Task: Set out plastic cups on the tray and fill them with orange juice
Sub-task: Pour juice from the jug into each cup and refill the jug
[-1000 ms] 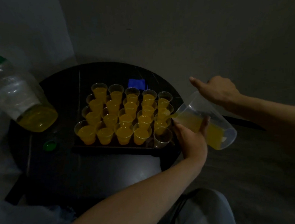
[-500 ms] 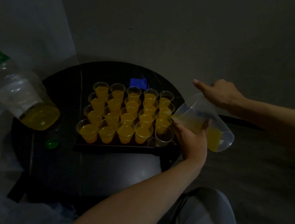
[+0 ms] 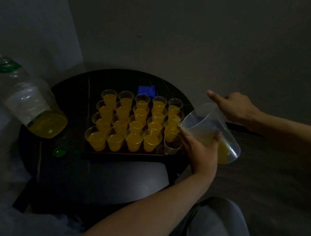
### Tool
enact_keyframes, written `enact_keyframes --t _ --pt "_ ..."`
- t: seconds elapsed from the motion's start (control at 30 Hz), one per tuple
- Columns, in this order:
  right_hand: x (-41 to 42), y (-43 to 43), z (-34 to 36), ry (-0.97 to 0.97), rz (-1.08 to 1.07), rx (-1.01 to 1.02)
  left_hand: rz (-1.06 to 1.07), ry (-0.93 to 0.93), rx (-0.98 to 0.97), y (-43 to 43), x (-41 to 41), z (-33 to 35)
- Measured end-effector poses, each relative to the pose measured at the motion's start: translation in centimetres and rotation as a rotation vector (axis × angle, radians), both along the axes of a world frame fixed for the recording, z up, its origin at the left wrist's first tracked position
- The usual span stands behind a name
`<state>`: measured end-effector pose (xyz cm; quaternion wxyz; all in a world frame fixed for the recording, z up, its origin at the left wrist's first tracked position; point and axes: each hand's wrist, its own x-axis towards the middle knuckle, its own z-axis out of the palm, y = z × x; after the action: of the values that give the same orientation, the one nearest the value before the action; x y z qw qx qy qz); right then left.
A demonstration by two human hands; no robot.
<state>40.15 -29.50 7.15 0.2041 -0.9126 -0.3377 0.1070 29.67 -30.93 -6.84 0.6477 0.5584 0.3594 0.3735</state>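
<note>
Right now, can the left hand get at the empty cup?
Probably yes. The empty cup stands at the near right corner of the tray, just beside the left hand, with nothing between. But that hand holds the jug and must free itself first.

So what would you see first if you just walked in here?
The bright cups of orange juice, packed in rows on the dark tray in the middle of the round table. Next comes the clear jug, tilted at the tray's right edge and held by the left hand and right hand, beside one empty cup. A big bottle with some juice sits at the far left.
</note>
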Motion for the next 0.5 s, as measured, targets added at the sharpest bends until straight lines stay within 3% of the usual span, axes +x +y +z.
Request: enact_keyframes --t 0.5 --pt "-2.0 -1.0 -0.7 -0.130 0.091 -0.054 0.043 0.025 -0.049 -2.3 -2.3 -0.3"
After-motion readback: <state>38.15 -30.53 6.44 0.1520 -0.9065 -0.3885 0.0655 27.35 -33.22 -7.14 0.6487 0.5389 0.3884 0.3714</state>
